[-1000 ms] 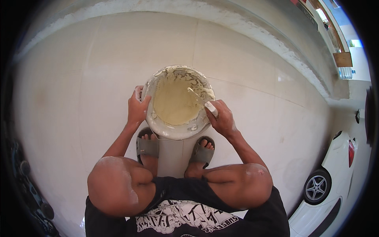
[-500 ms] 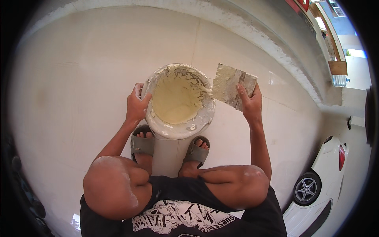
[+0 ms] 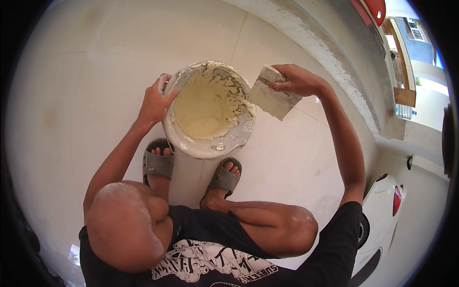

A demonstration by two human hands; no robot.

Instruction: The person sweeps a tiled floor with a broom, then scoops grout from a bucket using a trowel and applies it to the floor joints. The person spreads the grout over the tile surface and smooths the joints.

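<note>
A bucket (image 3: 233, 139) crusted with dried putty stands in front of my feet, tilted so that its mouth faces me. Pale yellow putty (image 3: 203, 112) lies inside and clings in streaks to the wall. At the bucket's left rim my left hand (image 3: 155, 102) is closed, with the thumb over the edge and the fingers outside. Just beyond the right rim, my right hand (image 3: 301, 80) grips a flat rectangular putty scraper (image 3: 275, 99) by its far edge. Putty coats the scraper's face, and its left corner is at or very near the rim.
My sandalled feet (image 3: 224, 179) rest on the pale tiled floor (image 3: 114, 57), just behind the bucket. A low ledge (image 3: 330, 52) curves along the far right. A white car (image 3: 382, 210) stands at the right, and a clear water bottle (image 3: 404, 112) sits near a wooden board.
My right hand has swung to the scraper's far side, elbow outward, and the scraper has turned. My left hand keeps its grip on the bucket. The whole view has shifted slightly.
</note>
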